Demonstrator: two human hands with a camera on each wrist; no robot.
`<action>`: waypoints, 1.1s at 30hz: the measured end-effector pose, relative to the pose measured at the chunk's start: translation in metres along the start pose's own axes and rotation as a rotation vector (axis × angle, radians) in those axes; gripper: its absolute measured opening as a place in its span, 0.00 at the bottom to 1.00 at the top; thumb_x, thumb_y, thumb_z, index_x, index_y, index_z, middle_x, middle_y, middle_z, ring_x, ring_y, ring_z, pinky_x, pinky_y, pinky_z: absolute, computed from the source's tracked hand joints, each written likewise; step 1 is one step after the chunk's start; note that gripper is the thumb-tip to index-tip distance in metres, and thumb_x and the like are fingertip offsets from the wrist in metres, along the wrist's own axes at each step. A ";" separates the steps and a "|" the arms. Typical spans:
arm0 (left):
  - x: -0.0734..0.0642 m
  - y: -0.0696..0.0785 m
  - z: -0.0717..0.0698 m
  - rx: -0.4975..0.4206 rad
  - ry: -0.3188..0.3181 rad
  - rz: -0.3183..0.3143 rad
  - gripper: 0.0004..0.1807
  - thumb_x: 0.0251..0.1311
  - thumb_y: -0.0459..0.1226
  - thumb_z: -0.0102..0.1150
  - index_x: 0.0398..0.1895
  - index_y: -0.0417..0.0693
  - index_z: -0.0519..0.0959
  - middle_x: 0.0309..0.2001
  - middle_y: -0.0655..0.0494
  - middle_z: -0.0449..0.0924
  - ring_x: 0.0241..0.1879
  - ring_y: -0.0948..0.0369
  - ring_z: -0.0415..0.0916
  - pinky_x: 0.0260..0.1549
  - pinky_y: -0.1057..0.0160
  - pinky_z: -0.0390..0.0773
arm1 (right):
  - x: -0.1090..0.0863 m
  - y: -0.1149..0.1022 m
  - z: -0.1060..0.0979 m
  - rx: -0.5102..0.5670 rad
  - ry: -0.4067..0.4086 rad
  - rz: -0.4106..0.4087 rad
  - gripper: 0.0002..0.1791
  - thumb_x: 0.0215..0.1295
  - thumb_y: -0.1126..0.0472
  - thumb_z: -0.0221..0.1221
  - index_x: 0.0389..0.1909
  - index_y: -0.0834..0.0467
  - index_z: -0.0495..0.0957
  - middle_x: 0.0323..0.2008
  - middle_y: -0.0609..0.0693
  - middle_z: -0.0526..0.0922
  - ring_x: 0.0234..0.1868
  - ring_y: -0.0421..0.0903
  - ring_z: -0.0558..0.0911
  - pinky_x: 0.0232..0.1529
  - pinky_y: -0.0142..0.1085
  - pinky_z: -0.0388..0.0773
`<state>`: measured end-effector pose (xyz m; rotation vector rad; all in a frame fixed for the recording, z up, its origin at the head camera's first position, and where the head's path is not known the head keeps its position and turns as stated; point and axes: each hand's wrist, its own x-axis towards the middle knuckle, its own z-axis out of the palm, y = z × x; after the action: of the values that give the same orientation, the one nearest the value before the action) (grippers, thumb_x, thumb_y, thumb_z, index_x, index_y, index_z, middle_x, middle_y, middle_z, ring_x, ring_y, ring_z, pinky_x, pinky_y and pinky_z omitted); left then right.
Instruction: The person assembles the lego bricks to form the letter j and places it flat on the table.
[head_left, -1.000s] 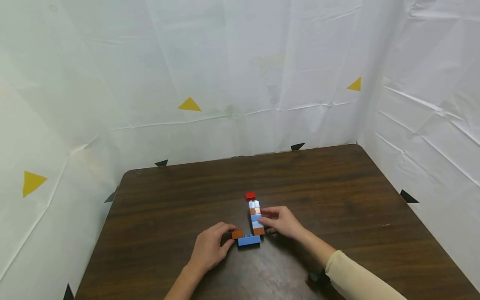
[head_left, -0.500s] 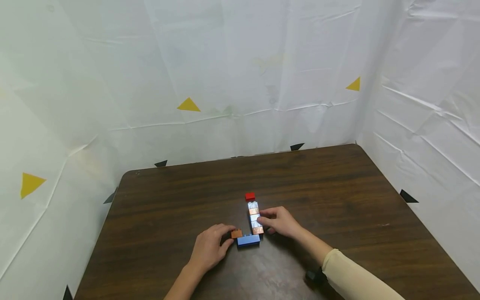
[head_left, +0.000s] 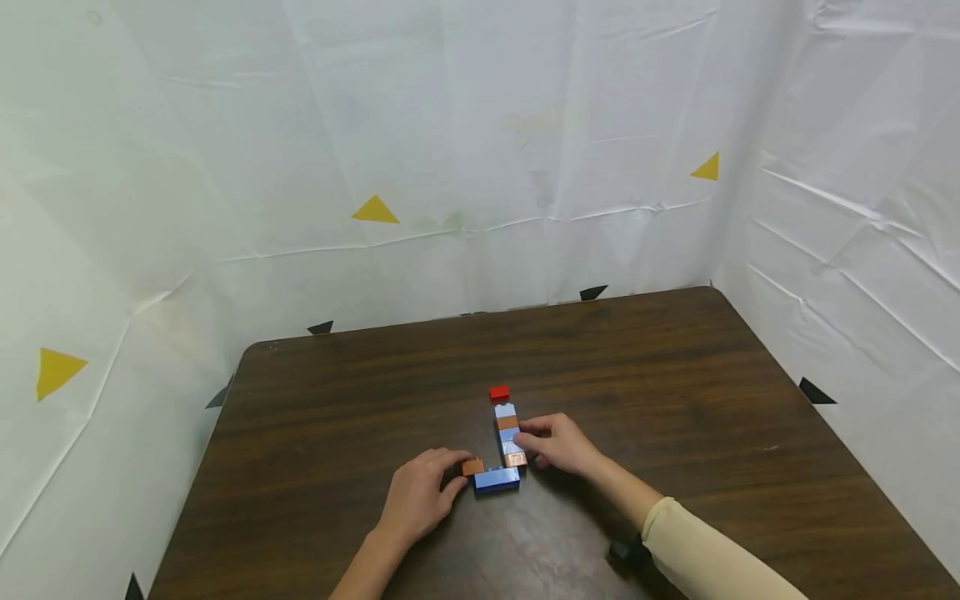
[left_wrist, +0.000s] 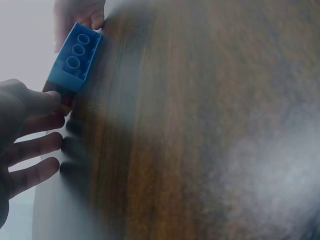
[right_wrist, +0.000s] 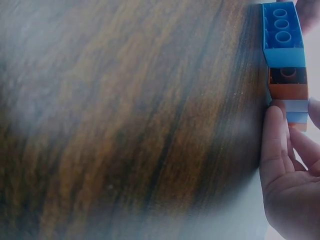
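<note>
In the head view, toy building bricks form an L on the table. A row of stacked white, orange and light-blue bricks [head_left: 507, 434] runs away from a long blue brick [head_left: 497, 479], whose hollow underside faces the wrist cameras. My left hand [head_left: 423, 493] pinches a small orange brick [head_left: 472, 467] at the blue brick's left end, between thumb and index finger; its other fingers are spread in the left wrist view. My right hand [head_left: 564, 444] grips the row from the right side, thumb on the near side in the head view. Part of the row hides behind its fingers.
A small red brick [head_left: 499, 392] lies just beyond the row's far end. The dark wooden table [head_left: 360, 392] has white sheeting [head_left: 465, 125] behind it and at both sides. A dark object [head_left: 621, 550] sits by the right sleeve.
Both hands stay nearly in place on the bricks. The glare on the row's faces has shifted, as if it tilted slightly. The head view has moved a little.
</note>
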<state>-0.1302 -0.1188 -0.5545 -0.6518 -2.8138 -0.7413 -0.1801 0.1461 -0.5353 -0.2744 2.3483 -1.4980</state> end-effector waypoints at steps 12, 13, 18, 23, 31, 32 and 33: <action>-0.001 0.001 0.001 0.028 0.003 -0.012 0.18 0.56 0.43 0.71 0.51 0.63 0.83 0.43 0.67 0.83 0.41 0.66 0.78 0.35 0.58 0.79 | 0.001 0.002 0.000 -0.037 -0.009 0.000 0.23 0.69 0.55 0.60 0.56 0.69 0.77 0.41 0.57 0.84 0.28 0.47 0.83 0.29 0.39 0.81; -0.001 0.001 0.001 0.031 0.000 -0.015 0.18 0.56 0.43 0.71 0.51 0.63 0.83 0.43 0.67 0.83 0.41 0.66 0.78 0.35 0.58 0.78 | 0.001 0.002 0.000 -0.036 -0.008 0.000 0.23 0.70 0.56 0.60 0.56 0.69 0.77 0.41 0.57 0.83 0.28 0.47 0.83 0.29 0.39 0.81; 0.000 0.002 0.002 0.043 -0.019 -0.035 0.18 0.56 0.43 0.71 0.51 0.64 0.83 0.42 0.68 0.83 0.39 0.67 0.77 0.35 0.60 0.78 | 0.002 0.001 0.000 -0.012 -0.007 0.001 0.23 0.70 0.56 0.59 0.56 0.70 0.76 0.42 0.57 0.83 0.29 0.48 0.83 0.30 0.41 0.81; 0.000 0.002 0.002 0.041 -0.005 -0.027 0.18 0.55 0.43 0.71 0.51 0.63 0.83 0.42 0.67 0.83 0.40 0.67 0.78 0.36 0.59 0.78 | 0.002 0.001 0.000 -0.012 -0.007 0.005 0.23 0.70 0.56 0.59 0.56 0.70 0.76 0.41 0.56 0.83 0.31 0.48 0.82 0.30 0.41 0.81; 0.000 0.001 0.003 0.042 0.010 -0.016 0.19 0.54 0.43 0.72 0.51 0.62 0.83 0.43 0.66 0.83 0.42 0.66 0.79 0.36 0.58 0.79 | 0.000 0.000 0.000 -0.012 -0.005 0.014 0.23 0.70 0.56 0.59 0.57 0.69 0.76 0.40 0.55 0.83 0.32 0.48 0.83 0.31 0.40 0.81; 0.000 0.001 0.003 0.041 0.007 -0.019 0.19 0.54 0.43 0.72 0.51 0.62 0.83 0.43 0.66 0.83 0.42 0.65 0.79 0.36 0.58 0.79 | 0.000 0.000 0.000 -0.012 -0.007 0.004 0.23 0.70 0.56 0.59 0.57 0.70 0.76 0.40 0.55 0.83 0.33 0.49 0.83 0.31 0.40 0.81; 0.000 0.001 0.003 0.040 0.004 -0.022 0.19 0.55 0.43 0.72 0.52 0.62 0.83 0.43 0.66 0.83 0.42 0.65 0.79 0.37 0.57 0.79 | 0.000 0.000 0.000 -0.008 -0.008 0.007 0.23 0.70 0.56 0.59 0.57 0.70 0.76 0.40 0.55 0.83 0.33 0.49 0.83 0.31 0.40 0.81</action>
<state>-0.1301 -0.1169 -0.5565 -0.6129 -2.8285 -0.6873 -0.1803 0.1458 -0.5353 -0.2740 2.3470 -1.4820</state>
